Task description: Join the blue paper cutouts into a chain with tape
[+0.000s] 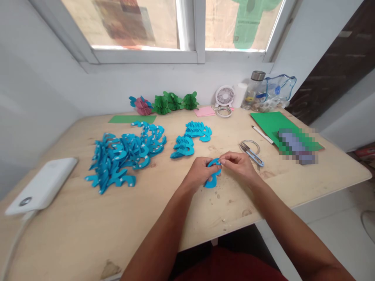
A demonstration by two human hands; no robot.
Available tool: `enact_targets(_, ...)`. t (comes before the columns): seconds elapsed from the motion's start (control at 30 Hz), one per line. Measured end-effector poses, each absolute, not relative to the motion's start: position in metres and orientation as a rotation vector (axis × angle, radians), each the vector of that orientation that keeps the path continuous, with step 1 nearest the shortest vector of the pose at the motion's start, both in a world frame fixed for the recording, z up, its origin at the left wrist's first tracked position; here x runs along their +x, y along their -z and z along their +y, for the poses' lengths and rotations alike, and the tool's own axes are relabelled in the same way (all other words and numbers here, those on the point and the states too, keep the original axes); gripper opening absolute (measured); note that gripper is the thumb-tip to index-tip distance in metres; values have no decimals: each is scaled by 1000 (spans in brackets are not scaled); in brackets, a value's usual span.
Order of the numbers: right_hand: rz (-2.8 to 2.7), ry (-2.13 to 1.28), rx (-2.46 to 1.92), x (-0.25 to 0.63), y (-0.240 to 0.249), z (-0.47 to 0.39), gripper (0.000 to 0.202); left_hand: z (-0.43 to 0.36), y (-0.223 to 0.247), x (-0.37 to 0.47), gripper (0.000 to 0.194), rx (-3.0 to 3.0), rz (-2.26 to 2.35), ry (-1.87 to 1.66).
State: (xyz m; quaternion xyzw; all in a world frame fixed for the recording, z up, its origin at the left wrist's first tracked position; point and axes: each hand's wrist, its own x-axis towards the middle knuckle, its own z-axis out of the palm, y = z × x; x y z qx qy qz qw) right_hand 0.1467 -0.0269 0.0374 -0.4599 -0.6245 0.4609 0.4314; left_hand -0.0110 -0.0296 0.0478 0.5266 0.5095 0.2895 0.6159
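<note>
My left hand (202, 170) is closed on a curved blue paper cutout (211, 182), holding it above the table near the front. My right hand (237, 164) meets it at the upper edge, thumb and forefinger pinched together; what lies between those fingertips is too small to make out. Beyond my hands stand two rows of folded blue paper pieces, a nearer one (183, 146) and a farther one (199, 130). To the left is a big heap of blue paper cutouts (123, 152), many with small white squares on them.
Thread snips (254, 157) lie right of my hands by a tape roll (249, 145). A white pen (263, 134) and green sheets (272, 121) are farther right. Along the wall stand green paper figures (174, 102), a small fan (225, 95) and a bottle (254, 89). A power bank (43, 185) sits left.
</note>
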Motion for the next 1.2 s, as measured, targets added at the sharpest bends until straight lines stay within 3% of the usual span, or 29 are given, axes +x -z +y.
enact_targets(0.23, -1537, -1003, -1205, 148, -33, -24, 16, -30, -46, -12, 23, 1208, 1039, -706)
enact_targets(0.53, -1366, -869, -1289, 153, -31, -20, 20, -29, -38, -8, 53, 1194, 987, -835)
enact_targets(0.8, -1236, -827, -1304, 156, -33, -17, 17, -30, -39, -8, 23, 1273, 1018, -754)
enact_targets(1.07, -1245, -770, -1322, 159, -32, -16, 17, -30, -39, -9, 10, 1111, 1033, -775)
enact_targets(1.2, -1420, -536, -1267, 157, -31, -18, 14, -26, -36, -8, 11, 958, 1100, -895)
